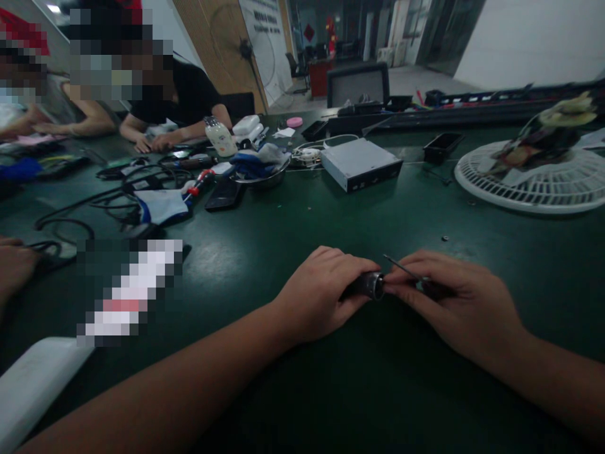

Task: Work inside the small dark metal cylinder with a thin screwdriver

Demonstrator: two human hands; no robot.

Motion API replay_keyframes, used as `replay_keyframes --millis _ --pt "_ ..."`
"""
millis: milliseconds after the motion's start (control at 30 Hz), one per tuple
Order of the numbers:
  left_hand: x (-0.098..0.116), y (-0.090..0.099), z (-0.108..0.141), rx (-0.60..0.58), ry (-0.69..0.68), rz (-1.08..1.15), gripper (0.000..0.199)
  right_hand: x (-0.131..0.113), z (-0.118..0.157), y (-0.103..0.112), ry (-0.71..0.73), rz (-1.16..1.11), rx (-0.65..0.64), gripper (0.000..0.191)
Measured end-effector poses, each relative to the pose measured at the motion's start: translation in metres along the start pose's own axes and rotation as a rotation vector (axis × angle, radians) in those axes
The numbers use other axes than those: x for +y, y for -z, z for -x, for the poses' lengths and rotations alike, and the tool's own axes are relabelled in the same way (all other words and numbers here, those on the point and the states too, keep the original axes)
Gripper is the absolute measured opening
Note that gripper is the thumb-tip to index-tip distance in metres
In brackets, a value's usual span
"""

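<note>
My left hand [319, 293] is wrapped round a dark cylinder [375, 285] with a round, metallic open end that faces right. Most of its body is hidden in my palm. My right hand [466, 302] is closed on a thin screwdriver [403, 267], whose shaft sticks out up and to the left. Its handle is mostly covered by my fingers. The thumb and index fingertips of that hand meet at the cylinder's open end; whether they pinch a small part there I cannot tell. Behind the right hand a small ring-like nut [445, 238] lies on the green table [265, 252].
Across the table stand a silver disc drive [362, 161], a metal bowl [265, 178] with blue-and-white cloth, and a red-handled screwdriver [201, 181]. A white fan grille [529, 183] lies at right. Cables [94, 202] clutter the left, where co-workers sit; another person's hand [16, 265] is at the left edge.
</note>
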State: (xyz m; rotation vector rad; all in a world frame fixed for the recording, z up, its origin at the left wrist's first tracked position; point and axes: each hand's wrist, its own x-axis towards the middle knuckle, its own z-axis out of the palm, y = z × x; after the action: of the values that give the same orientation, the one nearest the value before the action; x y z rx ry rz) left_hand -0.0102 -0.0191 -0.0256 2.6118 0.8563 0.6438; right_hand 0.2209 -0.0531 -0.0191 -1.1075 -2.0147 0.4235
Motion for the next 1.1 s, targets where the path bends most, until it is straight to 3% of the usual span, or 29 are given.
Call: replay_keyframes --millis 733,900,1100 --pt "-0.002 -0.001 0.0 0.028 -0.091 0.032 0.027 0.003 -0.001 0.0 -0.204 -0.09 -0.088 0.004" --pt "-0.005 -0.002 0.001 0.043 -0.147 -0.005 0.024 0.002 -0.001 -0.003 -0.181 -0.121 -0.202 0.009" --pt "-0.009 -0.004 0.0 0.042 -0.177 0.001 0.023 0.005 0.002 -0.007 -0.241 -0.109 -0.215 0.014"
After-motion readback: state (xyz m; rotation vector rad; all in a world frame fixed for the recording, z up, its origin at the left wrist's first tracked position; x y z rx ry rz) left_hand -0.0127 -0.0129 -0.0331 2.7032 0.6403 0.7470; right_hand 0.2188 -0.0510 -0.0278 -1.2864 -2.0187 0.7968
